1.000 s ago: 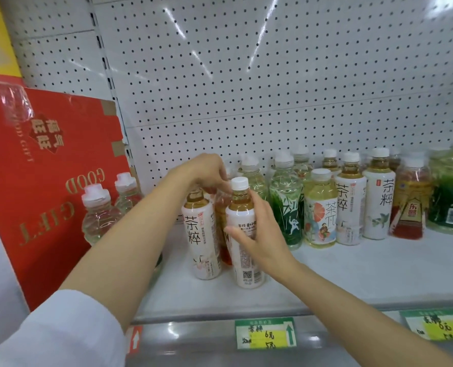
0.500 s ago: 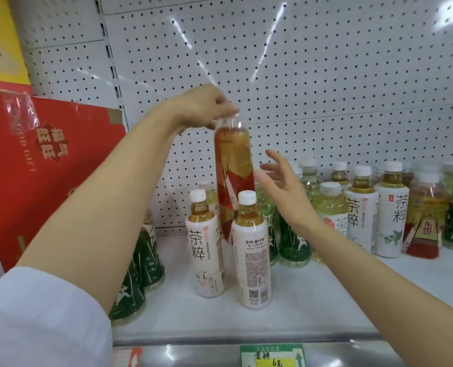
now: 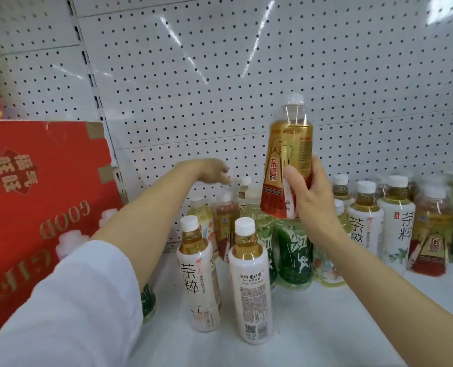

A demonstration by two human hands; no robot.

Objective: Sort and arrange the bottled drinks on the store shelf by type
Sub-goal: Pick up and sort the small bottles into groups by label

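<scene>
A red carton (image 3: 34,207) leans at the left end of the shelf (image 3: 326,327). The left hand (image 3: 214,172), fingers loosely extended and holding nothing, reaches toward the back-left bottles; its fingertips appear to hover above a red-labelled bottle (image 3: 224,221), though blur obscures contact. Two white-labelled tea bottles (image 3: 199,282) (image 3: 252,292) stand upright near the shelf's front edge. The right hand (image 3: 310,192) grips the gold-and-red bottle (image 3: 286,160) around its lower half, held upright above the green-labelled bottles (image 3: 294,255). Further mixed bottles (image 3: 397,221) line the back toward the right end.
</scene>
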